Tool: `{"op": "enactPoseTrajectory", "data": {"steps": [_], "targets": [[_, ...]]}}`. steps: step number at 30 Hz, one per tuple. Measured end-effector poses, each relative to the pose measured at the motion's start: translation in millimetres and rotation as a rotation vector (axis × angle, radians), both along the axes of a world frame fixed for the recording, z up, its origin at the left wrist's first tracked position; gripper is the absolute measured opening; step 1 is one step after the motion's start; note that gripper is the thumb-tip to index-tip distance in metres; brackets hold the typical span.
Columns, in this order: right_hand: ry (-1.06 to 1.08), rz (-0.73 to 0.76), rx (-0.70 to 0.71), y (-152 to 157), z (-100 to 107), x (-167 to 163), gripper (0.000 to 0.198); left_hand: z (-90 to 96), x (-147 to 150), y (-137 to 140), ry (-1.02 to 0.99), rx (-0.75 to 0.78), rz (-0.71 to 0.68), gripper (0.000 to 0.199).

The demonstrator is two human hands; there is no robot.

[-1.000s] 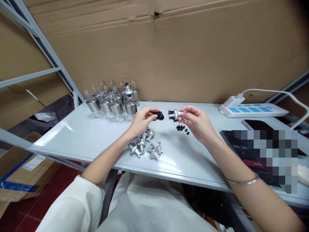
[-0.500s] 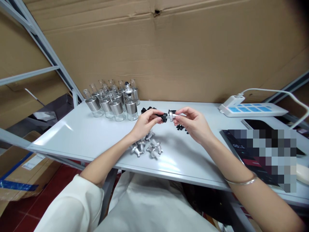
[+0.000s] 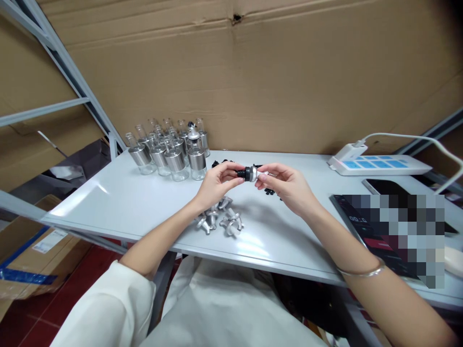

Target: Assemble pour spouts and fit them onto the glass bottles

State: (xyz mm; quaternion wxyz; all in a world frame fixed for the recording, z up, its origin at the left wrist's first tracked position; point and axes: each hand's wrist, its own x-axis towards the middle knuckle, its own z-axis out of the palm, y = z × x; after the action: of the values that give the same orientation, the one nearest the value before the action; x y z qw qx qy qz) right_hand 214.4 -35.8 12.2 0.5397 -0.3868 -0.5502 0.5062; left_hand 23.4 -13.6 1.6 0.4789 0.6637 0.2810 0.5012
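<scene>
Above the middle of the table, my left hand (image 3: 220, 183) is closed on a black ribbed stopper (image 3: 241, 173). From the other side, my right hand (image 3: 284, 185) pinches a silver pour spout (image 3: 253, 174) by its narrow end. The stopper's collar and the spout's round base meet in line, touching. Below my left hand lies a pile of silver pour spouts (image 3: 231, 222). Black stoppers (image 3: 223, 162) lie partly hidden behind that hand, and small black pieces (image 3: 269, 192) lie under my right hand.
Several glass bottles with metal sleeves (image 3: 175, 161) stand at the back left; one bottle (image 3: 196, 156) has a spout on top. A power strip (image 3: 383, 165) with a plugged-in charger, a phone (image 3: 392, 190) and a tablet (image 3: 356, 219) lie on the right. Cardboard (image 3: 253, 86) backs the table (image 3: 108, 202).
The silver spout has come left against the black stopper, closing the gap where a thin pale tube showed. My right hand has shifted slightly left; my left hand stays nearly in place.
</scene>
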Motion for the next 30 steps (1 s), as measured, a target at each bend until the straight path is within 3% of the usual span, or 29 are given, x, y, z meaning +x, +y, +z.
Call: {"op": "enactPoseTrajectory", "data": {"steps": [12,30], "targets": [[-0.038,-0.046,0.015,0.7,-1.6,1.1,0.030,-5.4,1.9,1.8,-0.036,-0.028,-0.033,0.031],[0.002,0.015,-0.033,-1.7,-3.1,-1.6,0.030,-6.2,1.0,2.3,0.000,0.173,0.040,0.022]]}}
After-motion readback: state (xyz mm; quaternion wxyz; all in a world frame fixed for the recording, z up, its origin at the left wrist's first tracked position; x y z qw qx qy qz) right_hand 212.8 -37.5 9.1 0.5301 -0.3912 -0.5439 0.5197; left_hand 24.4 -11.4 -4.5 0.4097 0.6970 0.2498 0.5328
